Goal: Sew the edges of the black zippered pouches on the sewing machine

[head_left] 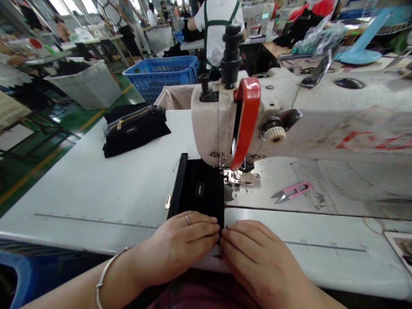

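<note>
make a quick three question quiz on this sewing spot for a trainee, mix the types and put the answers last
1. True or false: the pink snips lie apart from the black fabric piece.
2. What colour is the curved part on the front of the sewing machine? A) blue B) red C) green
3. Which hand wears the ring?

Key: 1. true; 2. B; 3. left hand

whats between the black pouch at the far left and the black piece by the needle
Only white tabletop and, near the black piece, a fine loose thread, as the head view shows.
</note>
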A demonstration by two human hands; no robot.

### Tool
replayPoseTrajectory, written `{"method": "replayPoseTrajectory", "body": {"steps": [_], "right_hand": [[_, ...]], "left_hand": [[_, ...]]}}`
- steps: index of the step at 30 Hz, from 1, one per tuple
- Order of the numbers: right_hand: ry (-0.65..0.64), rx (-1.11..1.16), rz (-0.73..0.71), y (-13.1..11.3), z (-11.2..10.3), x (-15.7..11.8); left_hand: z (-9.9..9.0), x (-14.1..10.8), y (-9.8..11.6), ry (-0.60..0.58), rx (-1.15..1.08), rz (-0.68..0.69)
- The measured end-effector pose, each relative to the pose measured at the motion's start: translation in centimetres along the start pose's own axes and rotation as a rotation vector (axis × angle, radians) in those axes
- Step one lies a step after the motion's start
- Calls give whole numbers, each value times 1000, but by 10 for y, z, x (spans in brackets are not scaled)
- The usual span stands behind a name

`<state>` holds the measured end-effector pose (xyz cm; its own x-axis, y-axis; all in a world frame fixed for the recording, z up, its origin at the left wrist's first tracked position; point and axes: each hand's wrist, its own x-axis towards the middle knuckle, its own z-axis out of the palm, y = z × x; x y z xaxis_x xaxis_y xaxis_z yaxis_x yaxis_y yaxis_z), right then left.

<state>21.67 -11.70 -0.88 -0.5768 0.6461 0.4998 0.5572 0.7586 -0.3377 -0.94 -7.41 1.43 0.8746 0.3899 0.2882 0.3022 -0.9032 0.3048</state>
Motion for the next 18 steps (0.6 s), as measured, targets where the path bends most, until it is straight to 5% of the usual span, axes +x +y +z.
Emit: {"method": "replayPoseTrajectory", "body": {"steps": [18], "right_hand": [[-211, -74, 22, 43, -9, 34]], "left_hand": [[-2, 27, -52, 73, 44, 98]]}}
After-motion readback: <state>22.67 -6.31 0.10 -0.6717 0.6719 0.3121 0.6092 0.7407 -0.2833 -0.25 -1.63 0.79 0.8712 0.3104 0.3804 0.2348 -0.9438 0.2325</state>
